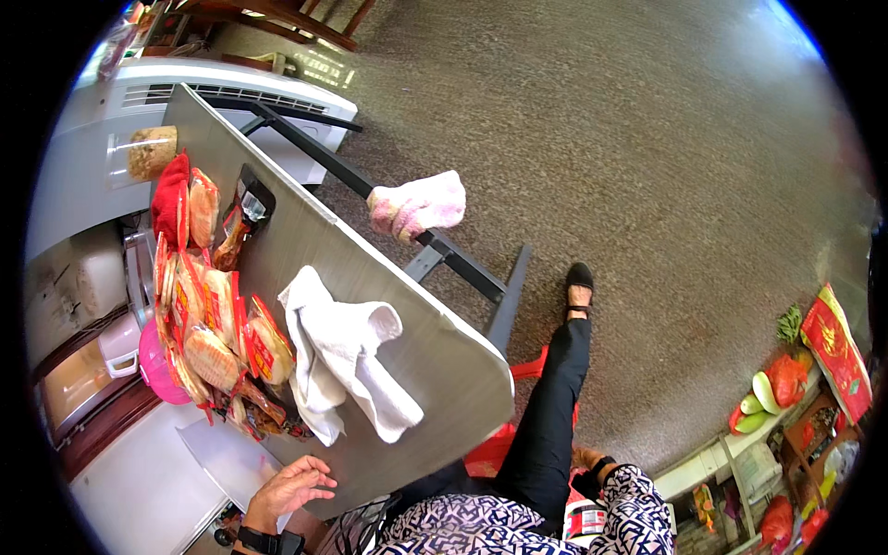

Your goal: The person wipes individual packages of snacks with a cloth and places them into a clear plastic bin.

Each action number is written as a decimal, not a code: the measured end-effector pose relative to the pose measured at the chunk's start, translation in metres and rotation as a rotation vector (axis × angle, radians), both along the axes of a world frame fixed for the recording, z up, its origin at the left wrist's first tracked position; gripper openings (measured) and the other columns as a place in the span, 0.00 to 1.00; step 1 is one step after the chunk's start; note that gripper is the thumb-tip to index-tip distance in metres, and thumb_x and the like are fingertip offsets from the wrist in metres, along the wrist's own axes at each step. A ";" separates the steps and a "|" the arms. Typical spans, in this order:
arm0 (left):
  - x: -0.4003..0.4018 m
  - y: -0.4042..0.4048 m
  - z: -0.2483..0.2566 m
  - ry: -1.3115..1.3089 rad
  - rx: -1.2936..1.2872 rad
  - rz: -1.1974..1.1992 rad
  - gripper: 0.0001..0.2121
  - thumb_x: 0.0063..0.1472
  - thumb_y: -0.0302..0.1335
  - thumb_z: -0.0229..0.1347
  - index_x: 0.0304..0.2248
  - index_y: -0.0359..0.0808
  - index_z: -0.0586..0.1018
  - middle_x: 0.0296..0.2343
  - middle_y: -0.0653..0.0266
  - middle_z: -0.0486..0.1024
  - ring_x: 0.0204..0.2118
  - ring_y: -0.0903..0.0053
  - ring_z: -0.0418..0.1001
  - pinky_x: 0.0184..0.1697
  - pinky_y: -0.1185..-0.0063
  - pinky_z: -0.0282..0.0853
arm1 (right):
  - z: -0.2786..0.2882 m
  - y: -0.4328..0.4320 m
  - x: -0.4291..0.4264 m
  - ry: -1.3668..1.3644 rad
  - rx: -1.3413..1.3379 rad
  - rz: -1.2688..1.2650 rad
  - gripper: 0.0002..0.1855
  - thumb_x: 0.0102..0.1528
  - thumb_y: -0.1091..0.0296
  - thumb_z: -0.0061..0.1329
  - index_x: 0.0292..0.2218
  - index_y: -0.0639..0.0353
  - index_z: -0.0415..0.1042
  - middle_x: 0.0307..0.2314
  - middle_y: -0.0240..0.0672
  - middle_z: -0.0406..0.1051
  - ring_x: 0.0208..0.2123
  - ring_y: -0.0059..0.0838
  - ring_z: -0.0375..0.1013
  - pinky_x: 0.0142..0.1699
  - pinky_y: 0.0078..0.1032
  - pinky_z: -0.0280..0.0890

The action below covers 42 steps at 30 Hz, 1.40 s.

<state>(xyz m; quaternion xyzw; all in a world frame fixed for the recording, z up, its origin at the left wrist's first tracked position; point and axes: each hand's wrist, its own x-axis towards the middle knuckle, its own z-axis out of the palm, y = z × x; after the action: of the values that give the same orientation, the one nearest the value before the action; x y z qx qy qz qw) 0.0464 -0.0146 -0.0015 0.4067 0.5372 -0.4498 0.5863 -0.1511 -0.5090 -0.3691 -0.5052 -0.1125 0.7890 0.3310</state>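
My left hand (298, 481) is held at the table's near edge, palm partly turned up, with nothing in it. Before it, the grey tabletop (444, 388) carries a crumpled white cloth (347, 361). Beyond the cloth lies a heap of flat, round bread-like pieces in clear and red packaging (215, 354). Brown packaged food, perhaps poultry legs (260, 402), shows at the heap's near end. My right hand (586, 458) hangs low by my right thigh, mostly hidden by the forearm and sleeve; its fingers cannot be made out. Close below it stands a white tub with a label (584, 520).
A black tray (258, 191) and a clear jar (142, 154) sit farther along the tabletop. A pink cloth (420, 205) is wrapped around the black table frame (326, 156). Red plastic seating (489, 451) is beneath me. Vegetables (756, 409) and a red bag (836, 354) lie at right.
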 end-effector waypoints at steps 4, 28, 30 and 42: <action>0.000 0.000 0.003 -0.007 -0.017 0.039 0.09 0.60 0.29 0.47 0.39 0.35 0.68 0.35 0.62 0.69 0.42 0.71 0.67 0.47 0.70 0.62 | 0.000 0.011 0.020 0.082 -0.060 -0.034 0.17 0.51 0.66 0.40 0.43 0.55 0.68 0.38 0.40 0.69 0.38 0.38 0.69 0.42 0.32 0.65; -0.015 0.016 0.005 0.160 0.161 0.169 0.13 0.58 0.32 0.48 0.32 0.27 0.74 0.33 0.54 0.72 0.42 0.61 0.69 0.49 0.64 0.60 | -0.002 0.022 0.091 0.362 -0.219 -0.286 0.19 0.50 0.66 0.42 0.45 0.56 0.64 0.37 0.37 0.69 0.36 0.35 0.69 0.38 0.32 0.66; -0.004 0.001 0.003 0.172 0.217 0.156 0.13 0.58 0.32 0.48 0.32 0.27 0.74 0.33 0.54 0.72 0.41 0.61 0.69 0.48 0.64 0.61 | -0.006 0.020 0.108 0.361 -0.232 -0.275 0.20 0.50 0.66 0.42 0.45 0.56 0.64 0.37 0.36 0.69 0.36 0.35 0.69 0.38 0.32 0.67; -0.035 -0.015 -0.002 0.081 0.373 0.304 0.12 0.59 0.31 0.46 0.32 0.28 0.73 0.30 0.55 0.72 0.35 0.65 0.71 0.44 0.67 0.65 | -0.013 0.004 0.209 0.372 -0.333 -0.245 0.21 0.50 0.65 0.43 0.47 0.57 0.62 0.37 0.35 0.68 0.35 0.33 0.69 0.36 0.33 0.68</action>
<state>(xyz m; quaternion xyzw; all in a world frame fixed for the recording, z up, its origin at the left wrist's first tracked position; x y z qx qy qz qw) 0.0115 -0.0300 -0.0038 0.4043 0.6890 -0.2653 0.5399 0.0579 -0.5049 -0.3822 -0.4089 0.1432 0.8299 0.3514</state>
